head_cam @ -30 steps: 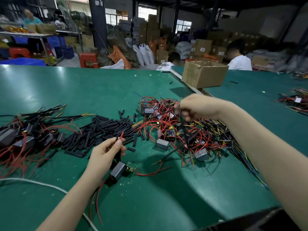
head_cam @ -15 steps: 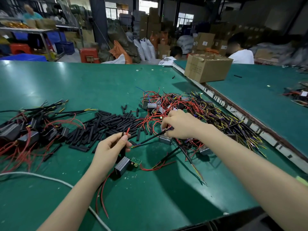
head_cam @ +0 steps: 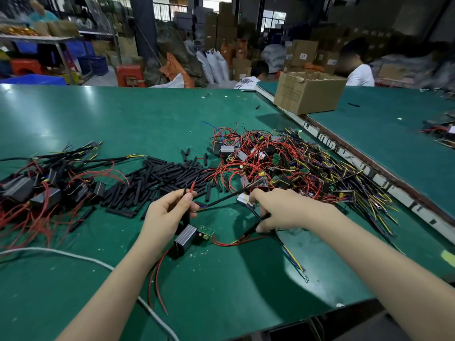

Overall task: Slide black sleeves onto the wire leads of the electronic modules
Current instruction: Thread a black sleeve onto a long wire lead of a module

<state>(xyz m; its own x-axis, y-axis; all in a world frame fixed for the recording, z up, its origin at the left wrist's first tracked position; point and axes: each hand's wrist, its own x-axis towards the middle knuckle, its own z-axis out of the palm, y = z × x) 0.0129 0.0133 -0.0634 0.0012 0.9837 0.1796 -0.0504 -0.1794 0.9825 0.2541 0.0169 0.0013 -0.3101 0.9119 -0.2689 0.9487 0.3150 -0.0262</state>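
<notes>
**Both hands on leads at the green bench**

The left hand [head_cam: 170,212] is raised just above the table [head_cam: 123,119], fingers curled, thumb and forefinger pinching a red lead [head_cam: 192,187] and a thin black one whose tips poke up past the fingertips. Below that hand a module [head_cam: 186,238] with a grey metal casing and a small green board at its far end lies on the mat, red wires trailing from it toward the near edge.

The right hand [head_cam: 283,210] reaches in from the right, palm down, fingers curled around a black-sleeved lead [head_cam: 251,230] pinched under its near side; a second black-sleeved lead [head_cam: 221,199] runs from its far side toward the left hand (whether the right fingers grip that one too cannot be told).

Loose black sleeves [head_cam: 157,178] lie heaped just beyond the left hand. To the right of them is a tangle of unsleeved modules [head_cam: 283,163] with red, yellow and dark wires; at the far left of the table, a pile of sleeved modules [head_cam: 37,190].

An open cardboard box [head_cam: 307,93] stands on the far right, straddling the seam to the neighbouring table; its contents are hidden, and the printing on its side is too faint to read. Stacked cartons in the background carry white labels, also illegible.
</notes>
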